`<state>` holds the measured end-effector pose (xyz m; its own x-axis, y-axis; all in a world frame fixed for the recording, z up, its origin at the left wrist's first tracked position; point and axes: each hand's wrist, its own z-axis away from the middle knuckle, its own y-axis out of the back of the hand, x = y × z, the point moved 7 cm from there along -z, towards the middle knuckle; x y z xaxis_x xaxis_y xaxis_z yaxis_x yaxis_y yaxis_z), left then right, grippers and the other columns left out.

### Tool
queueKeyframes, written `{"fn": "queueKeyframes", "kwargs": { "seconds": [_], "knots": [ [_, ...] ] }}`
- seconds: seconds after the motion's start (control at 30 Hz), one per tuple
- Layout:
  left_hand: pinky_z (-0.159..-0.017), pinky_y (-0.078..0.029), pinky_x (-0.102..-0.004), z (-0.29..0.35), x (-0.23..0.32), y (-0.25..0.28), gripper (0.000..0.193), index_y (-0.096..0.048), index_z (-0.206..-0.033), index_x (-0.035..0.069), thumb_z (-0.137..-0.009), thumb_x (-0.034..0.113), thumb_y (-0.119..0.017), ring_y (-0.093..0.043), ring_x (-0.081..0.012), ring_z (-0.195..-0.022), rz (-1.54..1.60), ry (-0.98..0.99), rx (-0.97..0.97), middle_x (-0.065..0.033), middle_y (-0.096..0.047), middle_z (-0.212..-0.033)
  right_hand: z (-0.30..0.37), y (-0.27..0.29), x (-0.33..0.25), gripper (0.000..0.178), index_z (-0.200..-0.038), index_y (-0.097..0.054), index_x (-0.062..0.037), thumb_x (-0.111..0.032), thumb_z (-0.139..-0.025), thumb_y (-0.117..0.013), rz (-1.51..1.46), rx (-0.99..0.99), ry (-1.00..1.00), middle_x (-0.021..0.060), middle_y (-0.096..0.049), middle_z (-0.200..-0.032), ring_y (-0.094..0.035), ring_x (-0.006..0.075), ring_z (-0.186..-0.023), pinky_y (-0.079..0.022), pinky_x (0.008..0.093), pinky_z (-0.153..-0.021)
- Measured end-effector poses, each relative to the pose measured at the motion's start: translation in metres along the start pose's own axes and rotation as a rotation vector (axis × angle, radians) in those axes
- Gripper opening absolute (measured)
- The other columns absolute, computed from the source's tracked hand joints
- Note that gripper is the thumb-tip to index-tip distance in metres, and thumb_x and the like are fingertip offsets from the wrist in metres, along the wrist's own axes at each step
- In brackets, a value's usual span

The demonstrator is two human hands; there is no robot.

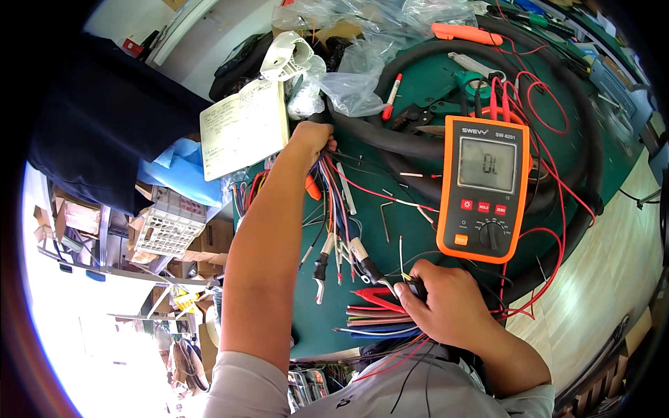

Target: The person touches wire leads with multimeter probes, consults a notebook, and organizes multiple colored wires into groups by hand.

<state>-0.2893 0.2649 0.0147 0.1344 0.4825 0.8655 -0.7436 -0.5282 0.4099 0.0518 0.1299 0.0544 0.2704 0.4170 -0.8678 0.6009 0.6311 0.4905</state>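
Note:
My left hand [313, 141] reaches to the far side of the bench, its fingers closed at the top of a wire bundle [327, 174]. What lies inside that grip is mostly hidden. From there thin coloured wires fan toward me, some ending in thicker leads with metal lugs [320, 268]. My right hand [446, 299] pinches a small black piece [417, 287], seemingly a clip, beside thin pale wire ends [401, 259]. A red clip [376, 298] lies just left of its thumb, above a row of coloured wires [380, 320]. An orange multimeter [483, 188] stands beyond the right hand.
Thick black cable [592, 139] loops around the right side of the green bench. An open notebook [245, 129] rests at the far left, near clear plastic bags [355, 76]. A red marker [392, 97], black-handled pliers [411, 117] and red test leads [557, 188] lie beyond.

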Motion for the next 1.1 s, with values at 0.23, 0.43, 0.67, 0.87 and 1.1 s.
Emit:
{"fn": "queueKeyframes", "kwargs": {
  "seconds": [0.23, 0.43, 0.67, 0.87, 1.1],
  "knots": [
    [-0.048, -0.046, -0.0290, 0.010, -0.005, 0.001, 0.019, -0.058, -0.080, 0.001, -0.090, 0.015, -0.065, -0.055, -0.0157, -0.054, 0.128, 0.043, -0.036, -0.0056, -0.056, -0.069, 0.000, 0.000, 0.001, 0.022, -0.087, -0.058, -0.0001, -0.021, -0.089, -0.065, 0.041, 0.028, -0.032, 0.0121, -0.060, -0.057, -0.062, 0.0320, -0.054, -0.048, 0.0409, -0.052],
    [-0.052, -0.051, -0.0310, 0.006, -0.007, -0.002, 0.020, -0.061, -0.088, -0.006, -0.092, 0.014, -0.063, -0.059, -0.0189, -0.058, 0.126, 0.039, -0.017, -0.0088, -0.058, -0.073, -0.004, -0.004, 0.006, 0.024, -0.083, -0.059, -0.0009, -0.024, -0.090, -0.063, 0.087, -0.013, -0.132, 0.0120, -0.061, -0.058, -0.062, 0.0332, -0.056, -0.049, 0.0431, -0.055],
    [-0.051, -0.050, -0.0283, 0.007, -0.008, -0.003, 0.019, -0.058, -0.083, -0.001, -0.090, 0.014, -0.065, -0.056, -0.0169, -0.057, 0.168, 0.009, -0.028, -0.0069, -0.056, -0.071, -0.004, 0.000, -0.007, 0.026, -0.080, -0.056, -0.0007, -0.024, -0.089, -0.063, 0.320, 0.016, -0.132, 0.0137, -0.062, -0.062, -0.064, 0.0329, -0.062, -0.050, 0.0438, -0.056],
    [-0.051, -0.050, -0.0273, 0.001, -0.010, -0.003, 0.019, -0.059, -0.087, -0.002, -0.091, 0.016, -0.065, -0.058, -0.0160, -0.059, 0.138, -0.009, -0.034, -0.0059, -0.057, -0.073, -0.006, -0.007, -0.004, 0.026, -0.077, -0.055, -0.0017, -0.024, -0.088, -0.064, 0.478, 0.009, -0.147, 0.0120, -0.062, -0.062, -0.064, 0.0320, -0.056, -0.051, 0.0420, -0.051],
    [-0.052, -0.051, -0.0286, -0.006, -0.013, -0.002, 0.021, -0.059, -0.088, -0.002, -0.091, 0.018, -0.065, -0.059, -0.0167, -0.061, 0.136, -0.035, -0.040, -0.0063, -0.058, -0.075, -0.014, -0.010, -0.003, 0.024, -0.078, -0.054, -0.0019, -0.021, -0.087, -0.065, 0.535, 0.029, -0.199, 0.0123, -0.063, -0.064, -0.065, 0.0319, -0.058, -0.051, 0.0424, -0.051]
  ]
}}
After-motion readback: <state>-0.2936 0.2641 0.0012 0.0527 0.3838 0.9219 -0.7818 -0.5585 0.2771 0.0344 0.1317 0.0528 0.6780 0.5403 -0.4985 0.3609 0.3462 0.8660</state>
